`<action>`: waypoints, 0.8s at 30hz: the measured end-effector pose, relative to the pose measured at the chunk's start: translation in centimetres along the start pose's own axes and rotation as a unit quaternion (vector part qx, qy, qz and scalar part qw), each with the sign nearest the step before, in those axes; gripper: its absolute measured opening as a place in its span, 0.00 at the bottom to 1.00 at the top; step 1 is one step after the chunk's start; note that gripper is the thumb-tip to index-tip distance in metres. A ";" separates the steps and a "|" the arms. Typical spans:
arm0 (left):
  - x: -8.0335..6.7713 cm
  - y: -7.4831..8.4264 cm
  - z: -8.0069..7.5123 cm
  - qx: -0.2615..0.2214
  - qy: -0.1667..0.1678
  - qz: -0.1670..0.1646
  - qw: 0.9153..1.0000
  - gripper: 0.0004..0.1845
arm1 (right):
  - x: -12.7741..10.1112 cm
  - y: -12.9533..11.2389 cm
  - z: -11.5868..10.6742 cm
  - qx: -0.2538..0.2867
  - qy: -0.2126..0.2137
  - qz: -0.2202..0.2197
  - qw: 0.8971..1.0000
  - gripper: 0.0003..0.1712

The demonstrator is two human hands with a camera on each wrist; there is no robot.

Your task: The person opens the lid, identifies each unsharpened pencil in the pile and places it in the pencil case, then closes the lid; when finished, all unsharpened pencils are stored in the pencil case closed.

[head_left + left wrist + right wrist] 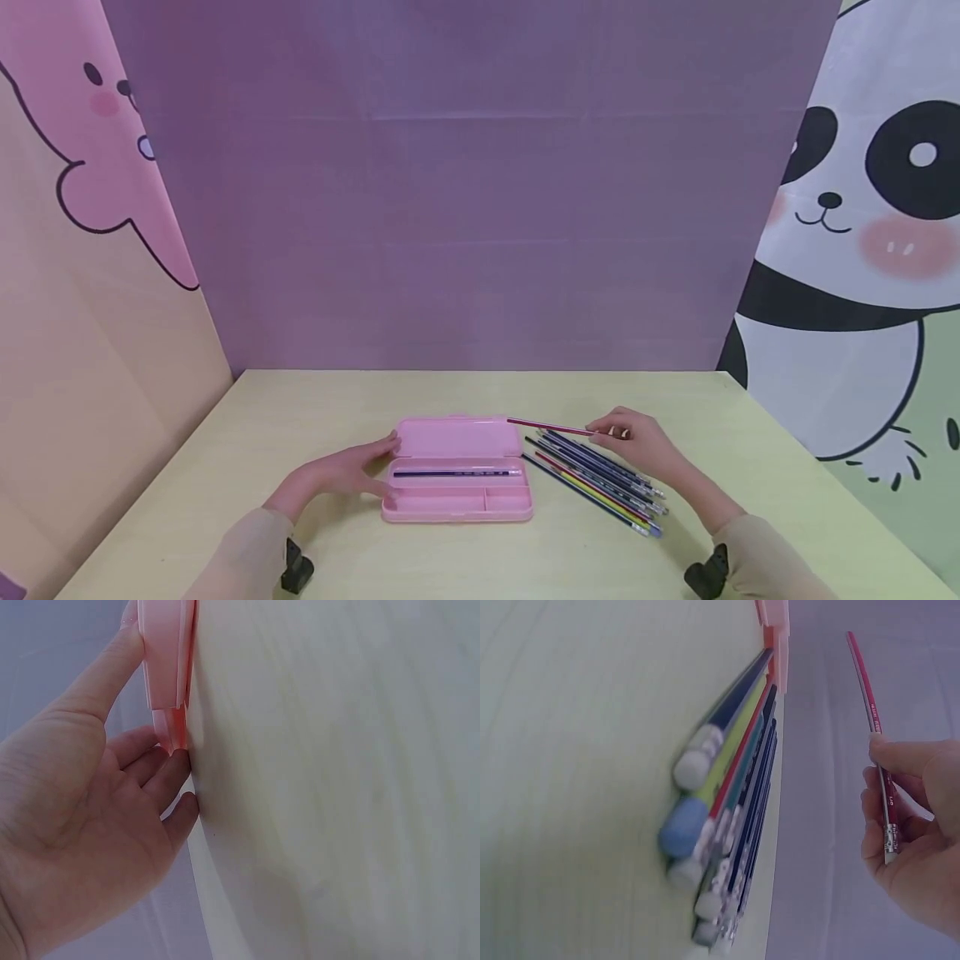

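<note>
Right grip (633, 439) pinches a red pencil (547, 427) above the pencil pile (596, 482) on the table (300, 417). Left grip (352, 475), fingers relaxed, touches the left end of the open pink case (457, 437), which holds one dark pencil (457, 472).

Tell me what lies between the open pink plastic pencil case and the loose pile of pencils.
Bare yellow tabletop separates the pink pencil case from the pencil pile, seen in the head view.

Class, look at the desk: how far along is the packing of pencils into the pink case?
Done: one dark pencil lies in the open pink case. In hand: the right hand pinches a red pencil near its eraser end; the left hand steadies the case. Left: a pile of pencils on the table.
</note>
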State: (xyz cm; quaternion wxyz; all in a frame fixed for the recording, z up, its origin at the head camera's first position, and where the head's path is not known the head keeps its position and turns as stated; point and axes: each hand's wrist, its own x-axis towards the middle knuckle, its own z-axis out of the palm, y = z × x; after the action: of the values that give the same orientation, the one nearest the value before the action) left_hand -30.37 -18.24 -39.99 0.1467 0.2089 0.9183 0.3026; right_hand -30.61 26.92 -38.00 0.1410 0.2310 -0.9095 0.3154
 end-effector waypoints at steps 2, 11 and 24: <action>0.0 0.0 0.0 -0.001 -0.001 -0.001 1.000 0.52 | 0.2 -0.4 0.2 0.002 -0.001 -0.004 1.000 0.07; 0.1 -0.1 -0.1 -0.004 -0.001 -0.010 1.000 0.54 | 0.8 -1.9 1.6 0.028 -0.013 0.006 0.999 0.04; 0.2 -0.5 -0.3 -0.012 -0.004 -0.003 1.000 0.55 | 2.0 -4.5 4.6 0.040 -0.044 -0.039 0.997 0.03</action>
State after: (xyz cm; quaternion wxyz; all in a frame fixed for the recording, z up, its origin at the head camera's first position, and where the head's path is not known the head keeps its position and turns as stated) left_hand -30.78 -18.67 -40.10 0.1541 0.2051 0.9146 0.3126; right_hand -30.54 20.24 -38.42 0.1034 0.2850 -0.8919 0.3354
